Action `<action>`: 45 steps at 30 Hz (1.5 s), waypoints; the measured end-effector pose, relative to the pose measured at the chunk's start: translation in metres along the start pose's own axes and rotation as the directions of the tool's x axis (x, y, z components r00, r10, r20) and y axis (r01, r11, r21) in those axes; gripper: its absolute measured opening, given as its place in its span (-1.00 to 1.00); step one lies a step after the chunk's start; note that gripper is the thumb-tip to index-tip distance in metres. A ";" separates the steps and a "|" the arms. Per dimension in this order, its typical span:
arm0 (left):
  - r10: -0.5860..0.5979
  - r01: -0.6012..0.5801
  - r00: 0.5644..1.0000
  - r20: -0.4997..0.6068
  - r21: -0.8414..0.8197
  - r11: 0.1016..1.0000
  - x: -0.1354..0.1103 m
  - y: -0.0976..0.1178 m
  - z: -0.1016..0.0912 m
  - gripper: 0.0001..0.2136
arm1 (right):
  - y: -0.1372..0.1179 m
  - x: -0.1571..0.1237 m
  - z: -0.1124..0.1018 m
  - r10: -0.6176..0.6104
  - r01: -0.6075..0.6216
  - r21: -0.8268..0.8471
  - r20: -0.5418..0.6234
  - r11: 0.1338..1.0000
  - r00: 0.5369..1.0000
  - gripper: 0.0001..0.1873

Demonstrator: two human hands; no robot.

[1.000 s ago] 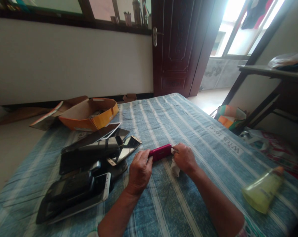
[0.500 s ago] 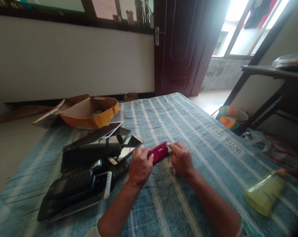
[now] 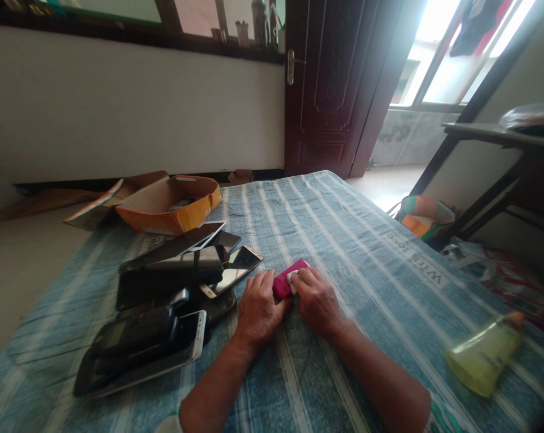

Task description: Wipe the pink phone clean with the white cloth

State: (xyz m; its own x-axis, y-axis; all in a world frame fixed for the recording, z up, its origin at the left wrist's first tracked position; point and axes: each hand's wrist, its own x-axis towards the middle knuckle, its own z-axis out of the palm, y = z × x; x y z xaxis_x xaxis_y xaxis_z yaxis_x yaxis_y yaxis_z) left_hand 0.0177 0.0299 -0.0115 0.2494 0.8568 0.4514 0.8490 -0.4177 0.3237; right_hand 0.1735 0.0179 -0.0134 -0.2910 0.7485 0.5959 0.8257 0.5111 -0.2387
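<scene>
A bright pink mobile phone point(image 3: 281, 285) lies on the striped bedspread point(image 3: 308, 367) in front of me. My left hand point(image 3: 259, 310) grips its left end, thumb along the near edge and fingers at the far side. Pinched in my right hand point(image 3: 317, 302) is a crumpled white tissue point(image 3: 292, 279), pressed onto the phone's upper face and partly hidden by the fingers. Just left of my left hand, a gold-rimmed smartphone point(image 3: 233, 270) leans on a pile of dark devices point(image 3: 168, 279). A white-edged phone point(image 3: 193, 343) sticks out at the near side of that pile.
An open orange cardboard box point(image 3: 163, 219) stands at the far left of the bed. To the right lies a yellow translucent bottle point(image 3: 483, 355). Beyond the bed are a dark red door point(image 3: 330, 90) and, at right, a dark table point(image 3: 501, 135).
My right hand has moved the tissue leftward, from the phone's right end onto its middle. The left hand's fingers now reach further over the far side. The view has shifted slightly.
</scene>
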 end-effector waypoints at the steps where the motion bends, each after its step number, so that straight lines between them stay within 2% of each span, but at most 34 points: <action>1: 0.003 -0.003 1.000 -0.006 -0.007 1.000 -0.001 -0.002 0.002 -0.56 | -0.005 0.000 0.002 -0.039 0.039 0.012 0.023 0.999 0.999 -0.78; 3: 0.002 -0.002 1.000 -0.004 -0.026 1.000 -0.002 -0.004 0.004 -0.54 | -0.012 0.001 0.004 -0.091 0.089 0.025 0.071 0.996 0.993 -0.80; 6: -0.008 0.009 1.000 0.014 -0.047 0.999 -0.003 -0.004 0.006 -0.54 | -0.013 0.003 0.006 -0.099 0.099 0.008 0.122 0.995 0.988 -0.84; 14: -0.005 0.005 1.000 0.005 -0.058 0.998 -0.003 -0.002 0.006 -0.54 | 0.011 0.006 0.003 0.042 -0.035 -0.055 0.118 0.998 0.992 -0.81; 20: 0.019 -0.019 1.000 -0.004 -0.060 0.998 -0.005 -0.006 0.007 -0.58 | -0.008 0.002 0.007 -0.072 0.071 0.007 0.145 0.997 0.987 -0.86; 24: 0.025 -0.024 1.000 0.009 -0.063 0.998 -0.005 -0.007 0.007 -0.57 | -0.011 0.008 0.010 -0.093 0.098 -0.021 0.174 0.995 0.980 -0.86; 27: 0.037 -0.037 0.999 0.001 -0.048 0.998 -0.004 -0.007 0.006 -0.58 | -0.003 0.015 0.008 -0.052 0.069 -0.072 0.214 0.995 0.975 -0.86; 31: 0.055 -0.055 0.998 -0.013 -0.045 0.997 -0.004 -0.006 0.006 -0.58 | 0.013 0.021 0.004 0.070 -0.033 -0.151 0.242 0.988 0.968 -0.82; 34: 0.046 -0.047 0.999 -0.014 -0.050 0.998 -0.004 -0.005 0.005 -0.56 | 0.026 0.020 0.002 0.161 -0.125 -0.169 0.217 0.978 0.963 -0.76; 37: 0.038 -0.039 0.999 -0.016 -0.050 0.998 -0.004 -0.004 0.004 -0.56 | 0.030 0.015 -0.001 0.189 -0.168 -0.147 0.145 0.975 0.971 -0.74; 40: 0.050 -0.050 0.999 -0.011 -0.055 0.997 -0.003 -0.003 0.002 -0.62 | 0.019 0.008 -0.003 0.090 -0.082 -0.095 0.080 0.992 0.993 -0.76; 43: 0.061 -0.062 0.998 -0.007 -0.063 0.996 -0.004 -0.004 0.002 -0.67 | 0.001 0.004 -0.003 -0.115 0.118 -0.024 0.121 0.993 0.986 -0.81; 45: 0.055 -0.055 0.998 -0.009 -0.061 0.997 -0.004 -0.004 0.002 -0.69 | -0.004 0.002 -0.001 -0.188 0.192 -0.009 0.150 0.981 0.971 -0.83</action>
State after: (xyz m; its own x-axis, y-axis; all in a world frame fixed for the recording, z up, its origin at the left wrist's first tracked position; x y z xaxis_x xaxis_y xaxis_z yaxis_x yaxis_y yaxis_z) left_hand 0.0139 0.0290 -0.0165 0.2914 0.8300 0.4756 0.8042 -0.4818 0.3481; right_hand 0.1699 0.0167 -0.0104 -0.5104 0.6936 0.5083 0.7589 0.6413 -0.1130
